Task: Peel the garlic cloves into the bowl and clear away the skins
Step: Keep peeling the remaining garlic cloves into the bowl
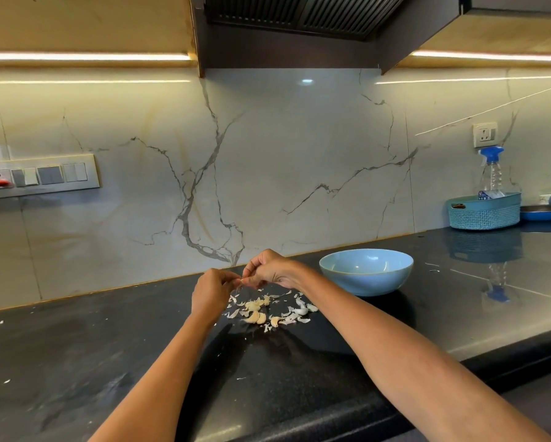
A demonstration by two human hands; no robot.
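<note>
Both hands meet above the black counter (76, 346). My left hand (212, 290) and my right hand (267, 269) pinch one small garlic clove (242, 280) between their fingertips; the clove is mostly hidden. Directly below lies a scatter of garlic cloves (255, 316) mixed with white papery skins (294, 314). A light blue bowl (366, 274) stands on the counter to the right of my right hand; its visible inside looks bare.
A teal basket (484, 212) with a spray bottle (492, 170) stands at the back right, next to a blue pan (543, 212). Stray skin flecks (433, 266) dot the counter. The marble backsplash (267, 170) runs behind; the counter's front edge curves at lower right.
</note>
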